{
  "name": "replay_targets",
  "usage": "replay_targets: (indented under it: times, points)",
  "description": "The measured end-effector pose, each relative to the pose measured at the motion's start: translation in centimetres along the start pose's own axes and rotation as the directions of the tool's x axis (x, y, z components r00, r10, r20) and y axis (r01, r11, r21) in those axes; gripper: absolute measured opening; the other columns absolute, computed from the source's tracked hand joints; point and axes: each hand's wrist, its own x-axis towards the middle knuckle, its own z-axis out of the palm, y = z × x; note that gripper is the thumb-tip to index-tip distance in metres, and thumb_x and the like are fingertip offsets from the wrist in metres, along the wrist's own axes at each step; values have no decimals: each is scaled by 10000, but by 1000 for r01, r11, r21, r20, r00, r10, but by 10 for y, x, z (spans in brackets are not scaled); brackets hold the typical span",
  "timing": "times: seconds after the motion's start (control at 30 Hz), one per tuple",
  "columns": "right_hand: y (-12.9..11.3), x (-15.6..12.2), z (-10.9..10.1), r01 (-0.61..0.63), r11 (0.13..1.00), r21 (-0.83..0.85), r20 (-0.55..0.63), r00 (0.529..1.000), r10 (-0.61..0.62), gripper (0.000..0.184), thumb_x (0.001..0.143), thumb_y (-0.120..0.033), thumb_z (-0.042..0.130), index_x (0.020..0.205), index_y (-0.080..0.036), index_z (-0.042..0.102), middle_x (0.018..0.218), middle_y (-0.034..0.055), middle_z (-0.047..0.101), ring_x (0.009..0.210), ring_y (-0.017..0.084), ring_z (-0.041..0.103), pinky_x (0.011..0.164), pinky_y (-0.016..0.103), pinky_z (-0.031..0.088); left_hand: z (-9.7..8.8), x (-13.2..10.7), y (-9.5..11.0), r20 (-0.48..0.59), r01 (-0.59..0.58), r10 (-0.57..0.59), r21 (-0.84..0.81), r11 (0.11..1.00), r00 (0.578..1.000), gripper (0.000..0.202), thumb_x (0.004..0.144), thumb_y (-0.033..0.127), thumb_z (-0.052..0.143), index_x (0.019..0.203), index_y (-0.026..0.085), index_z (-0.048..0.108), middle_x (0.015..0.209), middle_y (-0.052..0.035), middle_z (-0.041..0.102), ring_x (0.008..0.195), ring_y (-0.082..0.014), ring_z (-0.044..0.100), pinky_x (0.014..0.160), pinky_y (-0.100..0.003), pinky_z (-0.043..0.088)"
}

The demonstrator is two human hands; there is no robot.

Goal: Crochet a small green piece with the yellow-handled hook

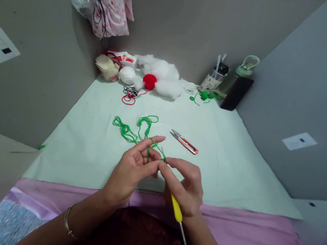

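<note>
My left hand (133, 171) is raised over the near edge of the pale green table cover (231, 165), its fingers curled, with green yarn (133, 130) looped over the forefinger. My right hand (186, 185) is closed around a crochet hook with a yellow handle (176, 208); the hook's metal tip meets the yarn between the two hands. The rest of the green yarn trails in loose loops on the cover just beyond my fingers.
Orange thread snips (185, 142) lie right of the yarn. At the back stand a red ball (149, 81), white stuffing (162, 75), a white ball (126, 75), red and black thread (130, 95), small green pieces (204, 96), a cup of tools (212, 80) and a green bottle (240, 76). Grey walls close in on three sides.
</note>
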Motion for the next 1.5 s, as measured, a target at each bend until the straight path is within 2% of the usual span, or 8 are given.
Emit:
replay_targets:
  times: [0.17,0.3,0.43,0.57,0.77,0.9,1.1,1.5]
  points:
    - [-1,0,1,-234,928,291,-20,968,250,338,959,-58,628,1198,-261,754,1050,67,758,943,202,724,794,348,619,-4,5,5,85,209,-195,-211,955,977,450,775,197,875,1201,135,741,595,112,464,400,21,275,405,-115,306]
    - [-3,12,-2,-457,557,693,61,808,586,211,1003,-148,593,1005,-242,782,867,37,728,708,157,667,619,308,572,-5,6,12,34,118,-114,-148,982,993,424,741,147,884,1149,161,770,816,54,601,392,57,334,392,-118,304]
    - [-1,18,0,-465,325,824,148,729,668,166,991,-203,640,949,-224,800,864,40,723,638,126,638,542,264,532,-3,4,14,29,50,-48,-85,995,998,346,773,164,867,1111,190,796,854,47,596,399,56,375,403,-125,334]
    - [1,16,3,-464,402,789,157,786,598,170,992,-191,650,987,-253,808,915,37,753,744,144,673,635,278,573,-4,3,5,95,27,-26,-6,1000,995,365,808,201,862,1164,233,784,813,47,612,416,21,421,419,-151,371]
    - [-3,8,9,-417,735,535,27,878,478,291,981,-97,633,1123,-297,791,1019,48,785,922,191,740,760,331,622,-3,4,-8,47,-48,47,30,998,998,403,801,212,876,1193,232,783,814,34,652,503,-19,528,514,-169,456]
    - [-3,3,7,-270,913,305,-50,953,299,375,940,-67,679,1197,-319,783,1114,66,773,976,209,737,797,355,615,-3,6,-4,62,117,-110,-127,985,992,425,801,247,874,1214,199,785,667,71,542,444,-4,406,466,-151,407]
    - [1,14,2,-447,608,656,10,811,585,231,998,-142,616,1035,-279,798,839,10,731,690,146,640,648,310,553,-7,9,1,-12,70,-73,-150,986,997,274,760,207,885,1030,191,844,792,18,608,671,-46,569,692,-152,516]
    - [4,12,5,-507,378,775,205,767,608,184,999,-208,651,1036,-284,815,996,37,762,768,146,669,668,300,565,-5,2,-5,1,-52,52,41,998,999,517,807,208,859,1306,254,735,908,-1,627,896,-124,600,876,-250,520]
